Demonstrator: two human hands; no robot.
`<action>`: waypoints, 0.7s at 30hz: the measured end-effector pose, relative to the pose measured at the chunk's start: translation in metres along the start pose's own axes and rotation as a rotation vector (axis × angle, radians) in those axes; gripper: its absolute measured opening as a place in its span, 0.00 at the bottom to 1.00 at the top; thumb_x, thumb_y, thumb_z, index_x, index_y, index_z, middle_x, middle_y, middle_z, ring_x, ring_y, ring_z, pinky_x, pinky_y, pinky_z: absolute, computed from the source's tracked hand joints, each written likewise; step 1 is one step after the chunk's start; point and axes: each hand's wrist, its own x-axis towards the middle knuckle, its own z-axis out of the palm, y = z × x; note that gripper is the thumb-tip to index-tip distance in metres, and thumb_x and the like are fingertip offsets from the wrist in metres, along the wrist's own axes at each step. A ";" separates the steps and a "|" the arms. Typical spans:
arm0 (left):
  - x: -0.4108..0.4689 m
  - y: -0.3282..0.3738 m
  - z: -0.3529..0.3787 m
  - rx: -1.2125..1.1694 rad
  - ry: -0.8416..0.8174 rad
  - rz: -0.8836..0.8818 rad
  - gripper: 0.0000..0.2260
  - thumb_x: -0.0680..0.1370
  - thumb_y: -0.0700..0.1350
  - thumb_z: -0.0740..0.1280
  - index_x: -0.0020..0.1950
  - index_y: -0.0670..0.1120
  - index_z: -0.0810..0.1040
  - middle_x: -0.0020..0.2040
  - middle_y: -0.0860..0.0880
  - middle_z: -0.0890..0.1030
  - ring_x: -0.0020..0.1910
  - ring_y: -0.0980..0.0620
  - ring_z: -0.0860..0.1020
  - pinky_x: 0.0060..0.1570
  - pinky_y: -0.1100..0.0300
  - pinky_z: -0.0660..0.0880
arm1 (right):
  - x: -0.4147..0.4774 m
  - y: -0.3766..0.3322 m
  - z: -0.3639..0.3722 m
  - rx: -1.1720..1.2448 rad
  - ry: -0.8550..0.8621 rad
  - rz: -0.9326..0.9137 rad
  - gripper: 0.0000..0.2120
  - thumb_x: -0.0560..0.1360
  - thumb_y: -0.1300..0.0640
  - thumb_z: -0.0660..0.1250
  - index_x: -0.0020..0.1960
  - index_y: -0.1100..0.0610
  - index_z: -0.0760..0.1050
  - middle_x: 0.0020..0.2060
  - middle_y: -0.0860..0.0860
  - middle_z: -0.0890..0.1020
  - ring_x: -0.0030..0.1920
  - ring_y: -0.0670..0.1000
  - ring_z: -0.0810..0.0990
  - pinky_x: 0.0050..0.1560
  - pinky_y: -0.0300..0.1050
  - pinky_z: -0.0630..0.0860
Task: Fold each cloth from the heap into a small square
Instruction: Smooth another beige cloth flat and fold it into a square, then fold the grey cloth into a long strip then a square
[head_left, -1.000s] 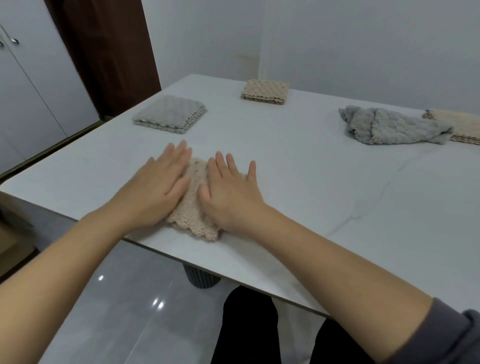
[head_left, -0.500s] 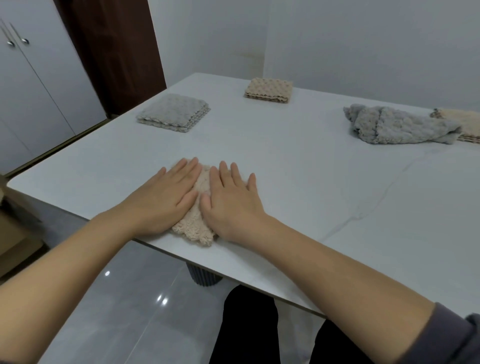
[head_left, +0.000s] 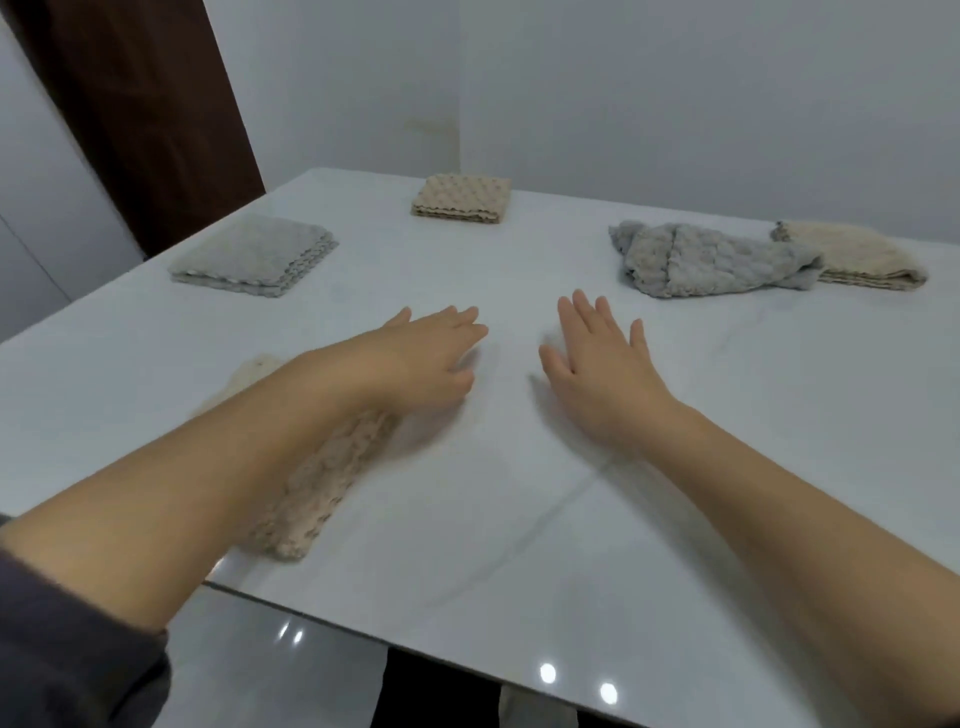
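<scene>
A folded beige cloth lies near the table's front edge, partly hidden under my left forearm. My left hand hovers flat just beyond it, fingers straight, holding nothing. My right hand is also flat and spread over the bare tabletop, apart from any cloth. Further right at the back lies a crumpled grey cloth, overlapping a loosely lying beige cloth. Both cloths are beyond my fingertips.
A folded grey square sits at the back left and a folded beige square at the far edge of the white table. A dark door and white walls stand behind. The floor shows below the front edge.
Both hands have lifted off the folded beige cloth and moved forward and to the right over the table. The view has shifted closer to the table.
</scene>
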 end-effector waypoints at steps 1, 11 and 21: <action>0.014 0.010 -0.002 -0.018 -0.005 0.019 0.27 0.83 0.49 0.53 0.80 0.51 0.47 0.80 0.54 0.43 0.78 0.57 0.41 0.76 0.52 0.39 | 0.003 0.018 -0.004 -0.010 0.011 0.042 0.29 0.83 0.48 0.47 0.79 0.57 0.44 0.79 0.52 0.45 0.78 0.53 0.41 0.76 0.59 0.40; 0.141 0.085 -0.005 -0.162 0.199 0.085 0.24 0.80 0.48 0.59 0.76 0.49 0.60 0.75 0.49 0.63 0.72 0.48 0.64 0.70 0.51 0.62 | 0.048 0.125 -0.018 -0.051 0.146 0.167 0.26 0.80 0.57 0.54 0.77 0.56 0.55 0.77 0.54 0.55 0.77 0.55 0.52 0.74 0.60 0.51; 0.235 0.109 -0.001 0.133 0.440 0.224 0.16 0.81 0.42 0.54 0.65 0.50 0.73 0.64 0.49 0.74 0.60 0.45 0.72 0.52 0.50 0.68 | 0.102 0.166 -0.034 -0.343 0.275 0.052 0.13 0.75 0.65 0.60 0.58 0.57 0.76 0.52 0.58 0.74 0.51 0.61 0.74 0.41 0.48 0.64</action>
